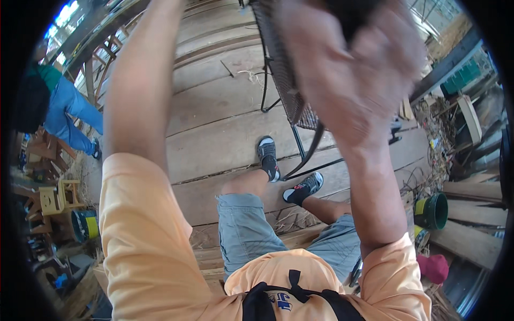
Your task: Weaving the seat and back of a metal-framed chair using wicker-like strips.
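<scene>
Both arms are raised: the right hand [348,64] looks clamped on the woven metal chair [286,80] overhead, the left hand is out of view, so one-sided grip could let it tip.

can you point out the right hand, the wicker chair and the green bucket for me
right hand [348,69]: head view, on the blurred back of the hand, raised close to the camera.
wicker chair [281,69]: head view, on the dark woven panel left of the hand.
green bucket [432,211]: head view, on its rim, at the right by the planks.
</scene>
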Action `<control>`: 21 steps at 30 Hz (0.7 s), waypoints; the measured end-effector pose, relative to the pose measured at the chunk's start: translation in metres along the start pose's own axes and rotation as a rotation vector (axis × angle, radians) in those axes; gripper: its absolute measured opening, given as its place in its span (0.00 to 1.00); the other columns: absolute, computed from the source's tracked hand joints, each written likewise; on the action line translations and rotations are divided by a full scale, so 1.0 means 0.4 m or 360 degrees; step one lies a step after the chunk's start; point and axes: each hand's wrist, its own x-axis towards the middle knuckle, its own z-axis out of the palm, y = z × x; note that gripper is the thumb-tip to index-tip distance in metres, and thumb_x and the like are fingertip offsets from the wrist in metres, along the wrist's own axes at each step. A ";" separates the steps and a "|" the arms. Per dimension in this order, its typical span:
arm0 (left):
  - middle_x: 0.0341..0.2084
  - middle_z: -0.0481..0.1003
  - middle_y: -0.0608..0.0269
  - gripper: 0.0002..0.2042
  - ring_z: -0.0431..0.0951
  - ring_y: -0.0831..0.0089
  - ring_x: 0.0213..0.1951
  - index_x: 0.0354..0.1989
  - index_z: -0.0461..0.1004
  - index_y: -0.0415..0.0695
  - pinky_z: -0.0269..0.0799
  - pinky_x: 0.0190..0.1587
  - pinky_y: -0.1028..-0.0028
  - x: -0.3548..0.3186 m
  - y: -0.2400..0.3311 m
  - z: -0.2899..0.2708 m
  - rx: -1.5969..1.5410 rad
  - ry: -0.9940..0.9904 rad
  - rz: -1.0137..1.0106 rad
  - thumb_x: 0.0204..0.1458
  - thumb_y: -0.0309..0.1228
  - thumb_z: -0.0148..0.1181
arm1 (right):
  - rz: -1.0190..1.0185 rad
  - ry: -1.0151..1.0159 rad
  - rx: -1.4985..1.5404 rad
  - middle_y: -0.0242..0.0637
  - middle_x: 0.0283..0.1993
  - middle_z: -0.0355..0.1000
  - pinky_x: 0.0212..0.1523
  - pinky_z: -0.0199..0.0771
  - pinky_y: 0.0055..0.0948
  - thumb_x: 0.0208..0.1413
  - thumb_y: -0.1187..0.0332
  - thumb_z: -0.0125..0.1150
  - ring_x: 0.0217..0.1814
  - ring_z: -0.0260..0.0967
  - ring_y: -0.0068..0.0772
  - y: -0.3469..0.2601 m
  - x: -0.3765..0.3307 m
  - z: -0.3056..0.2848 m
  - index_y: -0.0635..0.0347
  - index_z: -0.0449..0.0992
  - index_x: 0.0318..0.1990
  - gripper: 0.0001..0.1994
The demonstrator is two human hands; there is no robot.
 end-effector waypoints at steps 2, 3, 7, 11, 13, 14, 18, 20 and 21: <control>0.26 0.74 0.60 0.18 0.73 0.71 0.27 0.30 0.72 0.38 0.70 0.34 0.73 0.016 -0.014 0.073 -0.0009 0.0078 0.0017 0.57 0.43 0.47 | 0.0163 -0.0164 0.0293 0.34 0.31 0.73 0.34 0.75 0.27 0.44 0.65 0.64 0.33 0.74 0.34 -0.022 0.031 0.008 0.56 0.71 0.41 0.16; 0.26 0.74 0.60 0.19 0.73 0.71 0.27 0.31 0.72 0.38 0.70 0.35 0.73 0.010 -0.028 0.099 -0.0010 0.0131 0.0019 0.57 0.44 0.46 | 0.0245 -0.0248 0.0455 0.34 0.30 0.73 0.34 0.74 0.27 0.42 0.65 0.65 0.32 0.74 0.35 -0.033 0.037 0.032 0.56 0.71 0.40 0.16; 0.29 0.73 0.62 0.21 0.71 0.73 0.30 0.32 0.73 0.38 0.68 0.38 0.74 -0.283 0.149 -0.157 0.0046 0.0353 0.0090 0.58 0.46 0.45 | 0.0064 -0.0103 0.0586 0.37 0.33 0.73 0.37 0.73 0.35 0.38 0.61 0.67 0.37 0.74 0.37 -0.082 0.031 0.107 0.55 0.73 0.39 0.18; 0.31 0.73 0.60 0.22 0.72 0.72 0.35 0.31 0.72 0.38 0.67 0.44 0.71 -0.454 0.253 -0.346 0.0095 0.0667 0.0058 0.60 0.46 0.41 | 0.0005 -0.0468 0.0558 0.37 0.42 0.72 0.44 0.69 0.37 0.42 0.60 0.65 0.43 0.72 0.38 -0.113 -0.011 0.014 0.52 0.65 0.53 0.28; 0.30 0.74 0.59 0.27 0.73 0.72 0.36 0.33 0.73 0.37 0.65 0.45 0.71 -0.554 0.260 -0.256 0.0724 0.0867 0.0137 0.60 0.50 0.36 | 0.0000 -0.0673 0.0388 0.37 0.43 0.71 0.46 0.68 0.35 0.44 0.59 0.64 0.46 0.71 0.39 -0.083 -0.038 -0.069 0.50 0.65 0.53 0.27; 0.32 0.74 0.59 0.26 0.72 0.71 0.37 0.34 0.72 0.37 0.65 0.45 0.71 -0.623 0.278 -0.217 0.0901 0.0861 0.0086 0.60 0.49 0.36 | 0.0040 -0.0730 0.0416 0.37 0.43 0.71 0.46 0.67 0.34 0.45 0.58 0.63 0.47 0.70 0.40 -0.075 -0.056 -0.109 0.48 0.66 0.52 0.25; 0.37 0.71 0.57 0.15 0.71 0.67 0.41 0.40 0.67 0.38 0.63 0.47 0.67 -0.882 0.333 -0.016 0.1894 0.0290 0.0478 0.55 0.38 0.46 | 0.0315 -0.0879 0.0284 0.45 0.54 0.67 0.53 0.65 0.36 0.46 0.62 0.64 0.53 0.67 0.43 -0.027 -0.151 -0.333 0.57 0.62 0.59 0.31; 0.38 0.70 0.57 0.15 0.71 0.63 0.42 0.42 0.68 0.41 0.62 0.49 0.62 -0.947 0.358 0.091 0.2090 -0.0161 0.0553 0.44 0.30 0.56 | 0.0699 -0.0869 0.0219 0.43 0.55 0.67 0.54 0.64 0.32 0.46 0.67 0.64 0.54 0.66 0.36 -0.007 -0.227 -0.458 0.60 0.60 0.61 0.33; 0.37 0.70 0.57 0.18 0.71 0.60 0.43 0.42 0.68 0.41 0.60 0.51 0.60 -0.992 0.371 0.125 0.2223 -0.0378 0.0512 0.38 0.27 0.60 | 0.0978 -0.0848 0.0281 0.42 0.55 0.67 0.54 0.63 0.30 0.46 0.70 0.64 0.54 0.65 0.33 -0.017 -0.263 -0.488 0.61 0.60 0.61 0.32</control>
